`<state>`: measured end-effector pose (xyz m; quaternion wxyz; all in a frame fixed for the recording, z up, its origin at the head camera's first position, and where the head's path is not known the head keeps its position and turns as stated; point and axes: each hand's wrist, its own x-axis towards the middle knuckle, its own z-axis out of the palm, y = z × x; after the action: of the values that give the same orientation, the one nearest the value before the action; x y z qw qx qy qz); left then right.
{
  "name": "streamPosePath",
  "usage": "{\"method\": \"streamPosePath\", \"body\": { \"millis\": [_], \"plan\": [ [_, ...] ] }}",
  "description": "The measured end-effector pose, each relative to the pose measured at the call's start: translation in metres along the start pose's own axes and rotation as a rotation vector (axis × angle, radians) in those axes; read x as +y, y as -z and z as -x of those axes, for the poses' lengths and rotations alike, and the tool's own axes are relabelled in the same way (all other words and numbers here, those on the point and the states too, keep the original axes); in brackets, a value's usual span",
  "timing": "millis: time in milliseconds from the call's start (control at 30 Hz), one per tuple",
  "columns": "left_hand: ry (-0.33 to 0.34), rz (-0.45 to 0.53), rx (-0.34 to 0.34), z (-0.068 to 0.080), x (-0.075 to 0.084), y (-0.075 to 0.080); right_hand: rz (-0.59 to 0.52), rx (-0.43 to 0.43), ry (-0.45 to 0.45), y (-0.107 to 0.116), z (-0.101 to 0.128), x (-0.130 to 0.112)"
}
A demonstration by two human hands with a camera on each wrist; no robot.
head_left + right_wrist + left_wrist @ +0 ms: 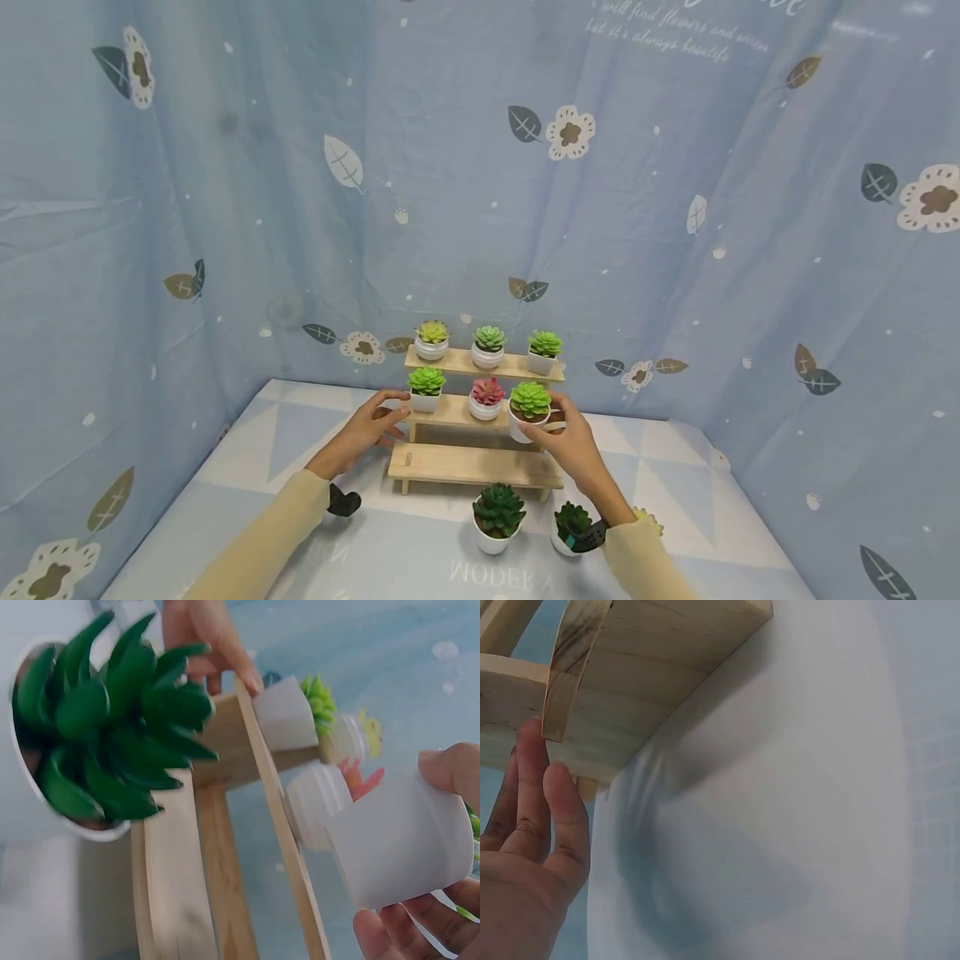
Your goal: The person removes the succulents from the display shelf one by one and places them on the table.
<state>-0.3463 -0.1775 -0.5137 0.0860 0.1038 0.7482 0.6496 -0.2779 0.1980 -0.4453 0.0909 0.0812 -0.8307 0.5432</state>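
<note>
Two dark green succulents in white pots [498, 518] stood nearest, on the pale blue patterned bench [247, 467] just in front of the three-tier wooden plant stand [476, 463]. Beyond them, the right hand [572, 443] had its grip clamped around a white pot holding a light green succulent [529, 410], thumb and fingers curled round the pot's wall, at the right end of the stand's middle shelf; whether the pot's base touched the shelf I could not tell. On that same shelf sat a pink succulent in a white pot [486, 398] and a bright green succulent in a white pot [425, 388]. The left hand [369, 429] rested at the left end of the middle shelf, its fingers nearly straight and touching the wood, gripping nothing. Three more small potted succulents [488, 346] lined the top shelf. A blue cloth with leaf and flower prints [225, 208] hung behind.
</note>
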Motion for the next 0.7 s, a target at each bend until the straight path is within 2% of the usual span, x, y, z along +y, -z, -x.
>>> {"method": "streamPosePath", "body": {
  "millis": [367,700],
  "plan": [
    [0.009,-0.009,0.003,-0.001,-0.002,0.003,-0.039,-0.079,0.037,-0.017,0.01,-0.017],
    [0.005,-0.009,-0.016,-0.002,-0.001,0.003,-0.037,-0.128,0.066,-0.029,0.019,-0.021]
  ]
}}
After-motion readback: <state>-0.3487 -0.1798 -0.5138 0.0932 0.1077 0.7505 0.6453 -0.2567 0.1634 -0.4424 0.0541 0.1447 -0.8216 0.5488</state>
